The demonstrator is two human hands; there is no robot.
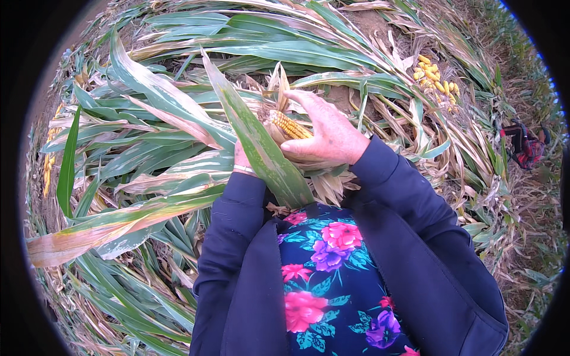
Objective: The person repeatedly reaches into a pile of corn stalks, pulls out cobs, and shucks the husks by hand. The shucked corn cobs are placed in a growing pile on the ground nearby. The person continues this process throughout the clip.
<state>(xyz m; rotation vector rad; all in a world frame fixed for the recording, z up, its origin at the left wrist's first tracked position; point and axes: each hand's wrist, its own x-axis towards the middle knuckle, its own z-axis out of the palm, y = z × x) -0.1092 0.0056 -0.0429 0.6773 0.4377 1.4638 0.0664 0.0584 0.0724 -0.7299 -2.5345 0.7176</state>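
A yellow ear of corn (pixel 290 126) shows its kernels between parted dry husks in front of my chest. My right hand (pixel 323 131) curves around its right side, thumb and fingers spread, at the husk and the ear. My left hand (pixel 242 158) is on the left, mostly hidden behind a long green corn leaf (pixel 258 133); what its fingers do cannot be seen. Pale dry husks (pixel 329 187) hang below the ear, near my floral top. Leafy corn stalks (pixel 178 124) stretch out to the left of my hands.
Cut corn stalks with long leaves (pixel 294 53) cover the ground all around. A pile of husked yellow ears (pixel 432 78) lies at the upper right, and another row of ears (pixel 50 155) at the far left. A red and black bag (pixel 527 151) appears at the right edge.
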